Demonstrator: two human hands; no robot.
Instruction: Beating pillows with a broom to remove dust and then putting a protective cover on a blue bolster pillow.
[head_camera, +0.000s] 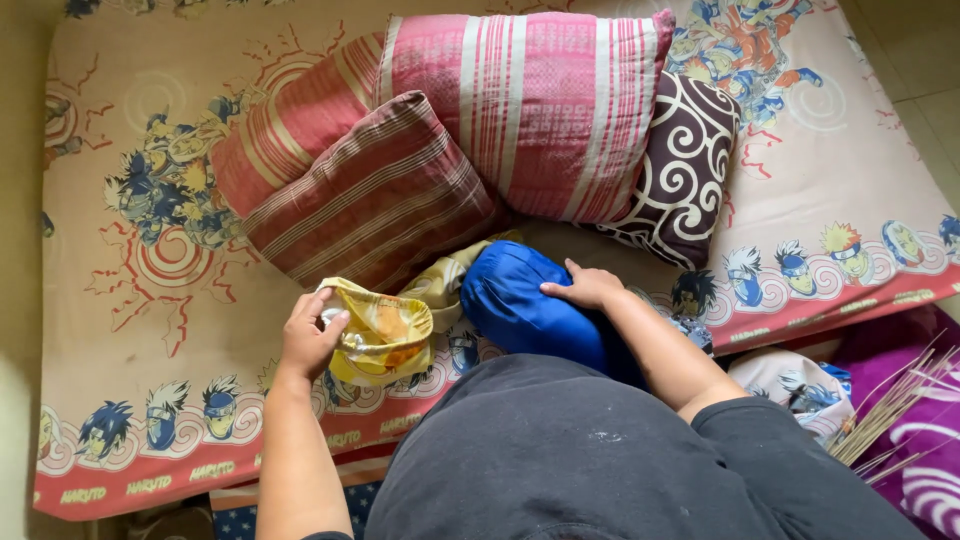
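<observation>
Leaning over the mattress (150, 330), a person bunches a yellow patterned pillowcase (385, 340) in the left hand (310, 340) while the right hand (585, 287) lies flat, ungripping, on a blue bolster (520, 305); a wide-held opening would likely ease fitting.

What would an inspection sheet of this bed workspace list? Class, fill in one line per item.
Surface: mattress under a cartoon-print sheet.
Job's things: blue pillow at the near edge; yellow patterned pillowcase bunched beside it.
Clutter: two red striped pillows, a pink striped pillow, a brown swirl-pattern pillow.
Fingers: left hand grips the pillowcase; right hand rests flat on the blue pillow.
Cables: nothing seen.
Surroundings: stick broom and purple cloth on the floor at right.
</observation>
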